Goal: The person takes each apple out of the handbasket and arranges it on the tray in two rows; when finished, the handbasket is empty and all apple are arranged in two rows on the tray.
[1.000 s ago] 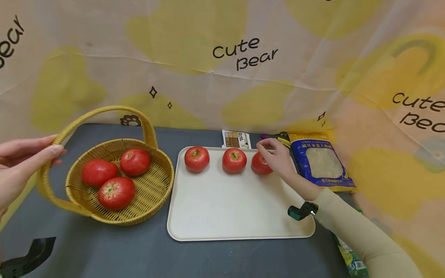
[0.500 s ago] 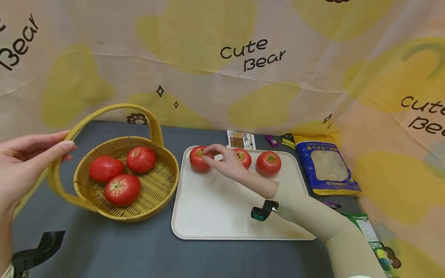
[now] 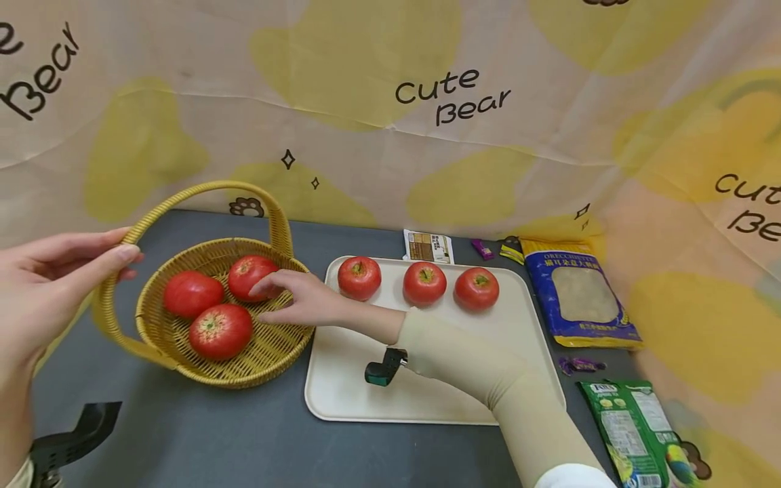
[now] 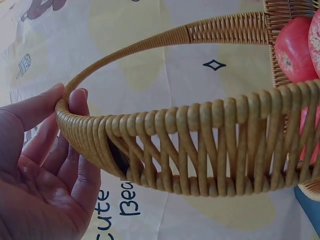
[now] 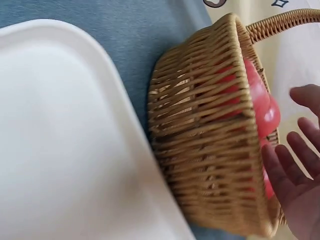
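Observation:
My left hand (image 3: 67, 278) pinches the side of the wicker basket's arched handle (image 4: 150, 145) between thumb and fingers. In the basket (image 3: 268, 352) lie three round red fruits (image 3: 221, 332), some with a pale, rough spot. My right hand (image 3: 299, 298) hovers over the basket's right side, near the back fruit (image 3: 244, 274), which it partly covers in the head view. Its fingers are spread and hold nothing; the right wrist view shows them beside the rim (image 5: 245, 95). Three red apples with stems, left (image 3: 359, 278), middle (image 3: 424, 283) and right (image 3: 476, 289), stand in a row on the white tray (image 3: 342, 400).
Behind the tray lie a small white-and-brown packet (image 3: 428, 247), a purple wrapped sweet (image 3: 482, 249) and a small yellow-black packet (image 3: 512, 251). On the right are a blue-yellow pasta bag (image 3: 579, 295), another purple sweet (image 3: 582, 366) and a green bag (image 3: 634, 434). A printed cloth (image 3: 354, 122) hangs behind.
My right hand has swept left from the right apple, past the left apple, to over the basket. The left hand keeps its hold on the handle. The head view has shifted slightly.

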{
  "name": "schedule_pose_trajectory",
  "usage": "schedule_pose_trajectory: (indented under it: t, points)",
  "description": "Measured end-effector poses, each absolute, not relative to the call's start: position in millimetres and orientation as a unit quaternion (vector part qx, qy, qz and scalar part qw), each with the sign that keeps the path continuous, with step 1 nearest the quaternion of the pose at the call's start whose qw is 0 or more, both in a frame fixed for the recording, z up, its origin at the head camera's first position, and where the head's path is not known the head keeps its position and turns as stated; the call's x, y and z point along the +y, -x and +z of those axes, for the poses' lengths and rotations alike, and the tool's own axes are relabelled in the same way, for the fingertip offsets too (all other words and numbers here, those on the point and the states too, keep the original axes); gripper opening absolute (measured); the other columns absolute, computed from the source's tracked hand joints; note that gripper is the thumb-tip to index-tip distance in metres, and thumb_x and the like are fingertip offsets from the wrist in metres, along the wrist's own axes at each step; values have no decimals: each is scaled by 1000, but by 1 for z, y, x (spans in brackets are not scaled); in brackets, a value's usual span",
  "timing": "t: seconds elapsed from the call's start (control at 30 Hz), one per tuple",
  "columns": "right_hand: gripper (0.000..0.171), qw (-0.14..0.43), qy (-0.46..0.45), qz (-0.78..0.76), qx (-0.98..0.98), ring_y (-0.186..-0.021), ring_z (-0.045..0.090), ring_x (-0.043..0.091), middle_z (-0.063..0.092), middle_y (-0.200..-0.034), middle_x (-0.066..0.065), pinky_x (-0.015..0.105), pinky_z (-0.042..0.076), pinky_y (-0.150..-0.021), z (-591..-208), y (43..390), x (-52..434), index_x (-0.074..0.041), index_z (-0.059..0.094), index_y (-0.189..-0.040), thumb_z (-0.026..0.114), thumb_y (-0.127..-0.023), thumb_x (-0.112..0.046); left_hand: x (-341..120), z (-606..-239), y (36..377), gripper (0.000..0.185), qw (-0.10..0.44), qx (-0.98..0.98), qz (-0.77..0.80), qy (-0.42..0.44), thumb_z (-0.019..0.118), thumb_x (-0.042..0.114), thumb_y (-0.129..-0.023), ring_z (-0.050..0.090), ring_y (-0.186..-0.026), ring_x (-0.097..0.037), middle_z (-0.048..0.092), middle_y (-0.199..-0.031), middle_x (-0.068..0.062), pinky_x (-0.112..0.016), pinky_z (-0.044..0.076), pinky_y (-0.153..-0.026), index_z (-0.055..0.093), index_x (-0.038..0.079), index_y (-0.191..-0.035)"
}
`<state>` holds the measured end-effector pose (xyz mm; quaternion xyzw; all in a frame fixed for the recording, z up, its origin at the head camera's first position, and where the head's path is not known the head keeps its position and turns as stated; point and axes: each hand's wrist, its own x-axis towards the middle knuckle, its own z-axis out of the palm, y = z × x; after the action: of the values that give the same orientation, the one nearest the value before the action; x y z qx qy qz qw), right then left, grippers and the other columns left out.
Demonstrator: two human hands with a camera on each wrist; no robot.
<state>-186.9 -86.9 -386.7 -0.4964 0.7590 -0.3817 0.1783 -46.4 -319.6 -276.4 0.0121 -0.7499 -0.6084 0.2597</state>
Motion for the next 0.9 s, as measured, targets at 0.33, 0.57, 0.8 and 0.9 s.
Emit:
schedule_pose_trajectory:
  t: [0.33, 0.57, 0.8, 0.9]
  points:
    - [57, 221, 574, -241, 751, -115, 46, 5, 53, -127, -3, 7, 32, -94, -381, 186, -141, -13, 54, -135, 77, -84, -29, -319, -275, 46, 33, 259, -744, -616, -8, 66, -16, -83, 68, -60, -3, 74, -82, 8, -9, 51, -60, 77, 11, -99]
    - [73, 253, 572, -161, 764, -121, 40, 1, 48, -136, -3, 9, 29, -98, -384, 187, -159, -13, 44, -143, 78, -82, -33, -318, -273, 46, 35, 259, -766, -588, -25, 67, -15, -83, 68, -60, -2, 74, -82, 11, -8, 51, -61, 77, 14, -99]
    - [79, 289, 541, -159, 774, -118, 43, 2, 48, -132, -5, 11, 32, -97, -389, 186, -165, -17, 37, -141, 83, -77, -29, -317, -272, 46, 38, 253, -808, -529, -58, 69, -9, -85, 66, -61, 2, 71, -82, 20, -6, 49, -61, 75, 25, -99]
    - [80, 292, 533, -161, 778, -116, 45, 2, 48, -127, -5, 11, 33, -96, -391, 185, -165, -19, 35, -137, 85, -75, -30, -317, -272, 45, 39, 252, -814, -521, -59, 68, -8, -85, 66, -61, 3, 70, -82, 21, -6, 49, -62, 74, 28, -99]
